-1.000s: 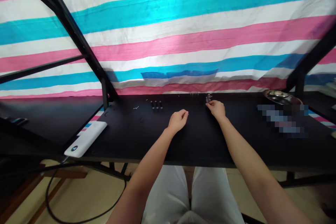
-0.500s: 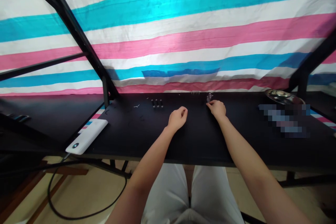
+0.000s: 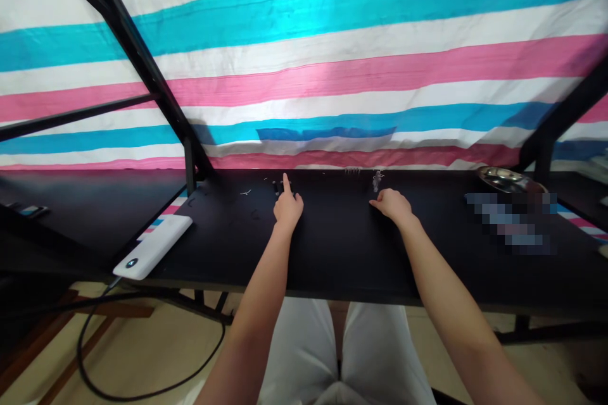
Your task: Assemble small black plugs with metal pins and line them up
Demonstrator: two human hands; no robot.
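Observation:
My left hand (image 3: 287, 207) is over the small dark cylinders (image 3: 275, 188) near the table's back edge. Its index finger stretches forward across them and hides some; whether it touches them I cannot tell. The thumb stands off to the side. My right hand (image 3: 392, 205) hovers at or on the table with thumb and forefinger pinched together; anything between them is too small to make out. Just beyond those fingertips lies a small heap of clear, shiny pieces (image 3: 377, 181). Several tiny pieces (image 3: 352, 171) are lined up at the back edge.
A white power bank (image 3: 154, 247) with a cable lies on the left of the black table (image 3: 342, 253). White scraps (image 3: 246, 192) are near the cylinders. On the right, a shiny metal dish (image 3: 510, 180) stands behind a blurred-out patch. Black frame posts rise on both sides.
My left hand has moved left to the dark cylinders and stretched out its index finger. My right hand has drawn slightly back from the clear pieces, its fingers still pinched.

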